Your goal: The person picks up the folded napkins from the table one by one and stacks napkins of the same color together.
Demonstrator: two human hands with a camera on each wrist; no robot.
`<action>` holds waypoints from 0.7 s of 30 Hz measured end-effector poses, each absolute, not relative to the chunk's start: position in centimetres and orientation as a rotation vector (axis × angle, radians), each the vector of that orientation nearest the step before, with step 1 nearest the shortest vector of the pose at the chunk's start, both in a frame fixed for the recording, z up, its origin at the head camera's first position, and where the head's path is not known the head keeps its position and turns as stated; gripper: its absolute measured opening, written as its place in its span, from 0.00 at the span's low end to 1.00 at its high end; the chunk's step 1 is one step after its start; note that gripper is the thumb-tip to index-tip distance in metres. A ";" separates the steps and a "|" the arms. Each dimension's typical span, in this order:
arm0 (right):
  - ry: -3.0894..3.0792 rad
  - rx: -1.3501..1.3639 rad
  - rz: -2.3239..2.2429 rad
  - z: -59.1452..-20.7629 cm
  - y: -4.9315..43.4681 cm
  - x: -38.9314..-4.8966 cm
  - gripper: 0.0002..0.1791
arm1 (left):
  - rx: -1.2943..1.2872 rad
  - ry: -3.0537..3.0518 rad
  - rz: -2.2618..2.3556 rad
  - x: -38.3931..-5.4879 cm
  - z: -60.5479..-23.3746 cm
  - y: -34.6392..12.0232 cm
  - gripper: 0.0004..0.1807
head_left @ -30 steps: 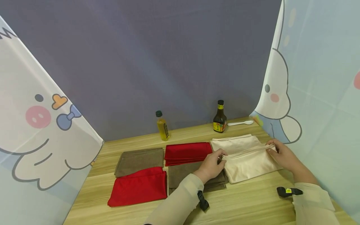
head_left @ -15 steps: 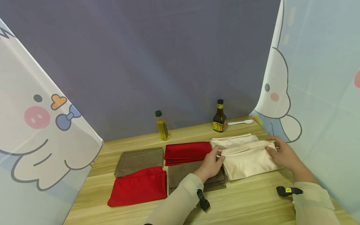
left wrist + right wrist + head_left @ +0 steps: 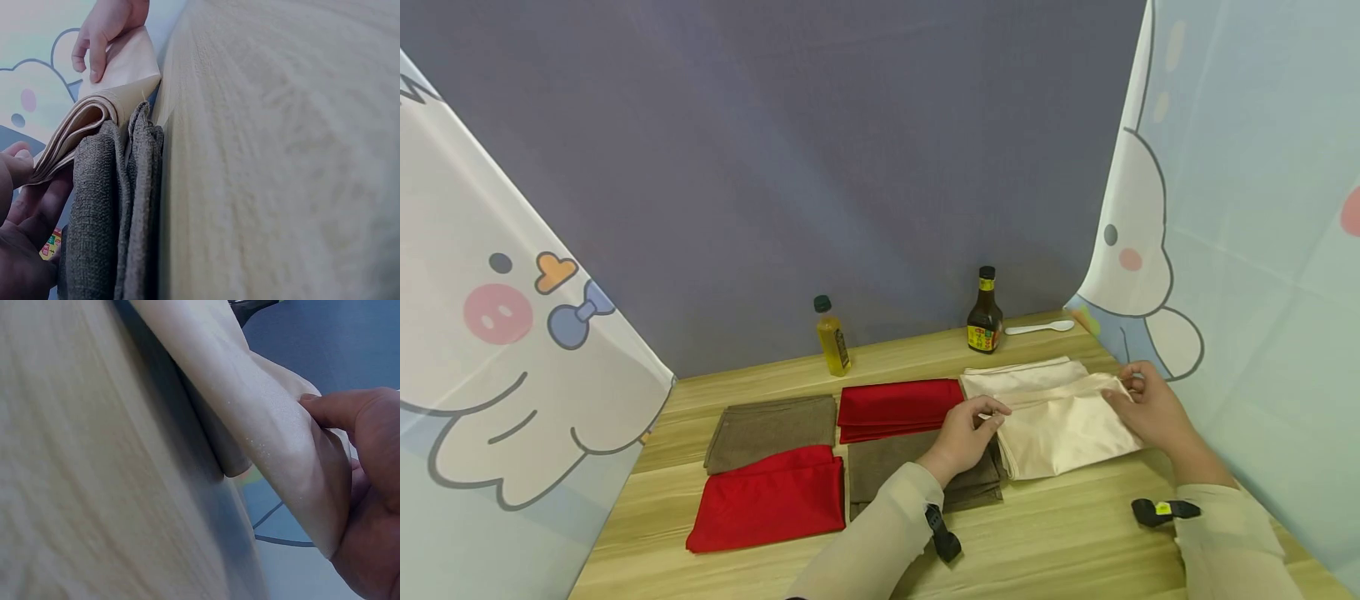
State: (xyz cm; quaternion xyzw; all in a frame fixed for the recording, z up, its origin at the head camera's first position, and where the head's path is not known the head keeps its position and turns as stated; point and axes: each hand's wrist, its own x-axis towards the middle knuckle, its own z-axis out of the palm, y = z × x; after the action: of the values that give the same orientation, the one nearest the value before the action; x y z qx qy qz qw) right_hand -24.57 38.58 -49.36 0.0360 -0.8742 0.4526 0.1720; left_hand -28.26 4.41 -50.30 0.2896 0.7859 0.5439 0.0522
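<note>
A folded cream satin cloth [image 3: 1067,433] is held at both ends. My left hand [image 3: 961,433] pinches its left edge, thumb on one side and fingers on the other, as the left wrist view shows with the stacked folds [image 3: 94,115]. My right hand [image 3: 1153,412] pinches the far right corner; in the right wrist view that end [image 3: 269,425] is raised off the table. Behind it lies a second folded cream cloth [image 3: 1026,379], partly covered. A folded brown cloth [image 3: 887,462] lies under my left wrist, right beside the cream one.
To the left are a red cloth [image 3: 775,504], another brown cloth [image 3: 775,429] and a second red one [image 3: 902,404], all folded. An oil bottle [image 3: 833,342], a dark sauce bottle [image 3: 985,317] and a white spoon [image 3: 1041,327] stand or lie along the back curtain [image 3: 775,167].
The held cream cloth has risen a little at its far edge, covering more of the cream cloth behind. My right hand has shifted slightly left with its corner; the left hand stays nearly in place.
</note>
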 end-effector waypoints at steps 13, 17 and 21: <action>-2.448 0.117 1.191 -49.2 38.2 -24.5 0.06 | 0.816 2.381 1.709 -28.2 -50.3 4.6 0.09; -2.489 0.083 1.195 -49.0 38.1 -24.3 0.10 | 0.809 2.338 1.741 -28.3 -50.3 4.5 0.12; -2.543 0.023 1.215 -48.8 38.0 -24.3 0.14 | 0.782 2.289 1.761 -28.3 -50.2 4.4 0.17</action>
State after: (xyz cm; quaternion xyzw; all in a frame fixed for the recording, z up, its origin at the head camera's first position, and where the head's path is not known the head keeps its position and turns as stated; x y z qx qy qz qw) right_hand -24.30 38.04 -48.82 0.0081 -0.8906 0.4253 0.1608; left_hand -28.33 4.37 -50.23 0.2605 0.7628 0.5871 0.0747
